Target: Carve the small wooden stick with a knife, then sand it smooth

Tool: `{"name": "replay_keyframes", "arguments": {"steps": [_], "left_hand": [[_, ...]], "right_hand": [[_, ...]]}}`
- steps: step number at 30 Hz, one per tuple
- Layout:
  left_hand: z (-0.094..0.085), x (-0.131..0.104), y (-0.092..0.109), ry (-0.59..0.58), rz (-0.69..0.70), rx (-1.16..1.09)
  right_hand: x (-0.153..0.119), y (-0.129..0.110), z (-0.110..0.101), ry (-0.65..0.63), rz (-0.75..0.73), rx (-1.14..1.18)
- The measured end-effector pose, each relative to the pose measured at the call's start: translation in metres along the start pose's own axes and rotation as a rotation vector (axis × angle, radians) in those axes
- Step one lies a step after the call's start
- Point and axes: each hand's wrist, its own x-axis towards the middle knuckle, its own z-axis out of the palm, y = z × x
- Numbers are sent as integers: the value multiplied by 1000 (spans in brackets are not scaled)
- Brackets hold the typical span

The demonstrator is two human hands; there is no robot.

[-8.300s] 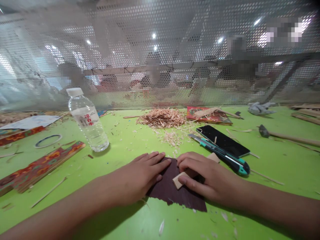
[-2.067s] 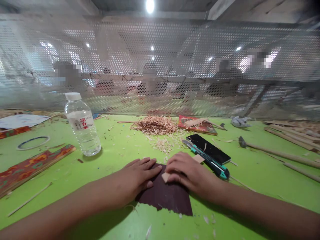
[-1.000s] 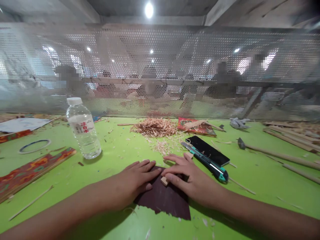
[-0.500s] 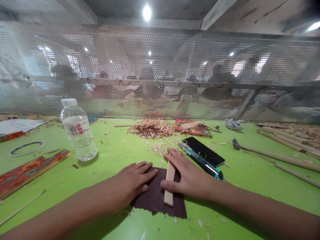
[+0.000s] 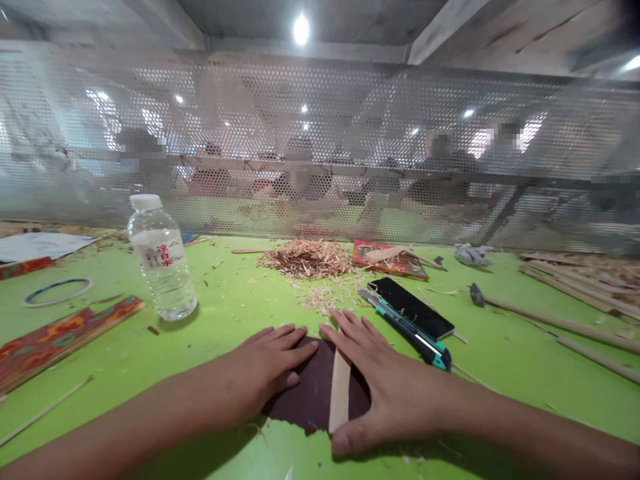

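Observation:
A dark brown sheet [image 5: 313, 393] that looks like sandpaper, with a ragged near edge, lies on the green table. My left hand [image 5: 275, 363] rests flat on its left part, fingers stretched out. On top of the sheet lies a pale flat wooden strip [image 5: 340, 393], pointing away from me. My right hand [image 5: 383, 380] spans this strip, fingers over its far end and thumb at its near end. Just beyond the right hand are a teal and black utility knife [image 5: 413, 330] and a black phone [image 5: 413, 307].
A water bottle [image 5: 164, 267] stands at left, near a painted board [image 5: 70, 340] and a ring [image 5: 57, 292]. Wood shavings [image 5: 310, 259] are heaped at the back beside a red painted board [image 5: 363, 252]. A hammer [image 5: 545, 317] lies right. Perforated metal screen [image 5: 320, 147] behind.
My right hand's thumb has moved toward me to the strip's near end, and the hand is spread wider. The strip sits slightly nearer me. My left hand stays on the sheet.

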Motion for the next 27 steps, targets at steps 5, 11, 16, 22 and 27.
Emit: {"name": "replay_keyframes", "arguments": {"steps": [5, 11, 16, 22, 27], "left_hand": [[-1, 0, 0, 31, -3, -41], [2, 2, -1, 24, 4, -33], [8, 1, -6, 33, -23, -34], [6, 0, -6, -16, -128, -41], [-3, -1, -1, -50, -122, -65]], "right_hand": [[15, 6, -1, 231, 42, -54], [10, 1, 4, 103, -171, -16], [16, 3, -3, 223, -8, -78], [15, -2, 0, 204, -66, -48], [15, -2, 3, 108, -163, -4]]}}
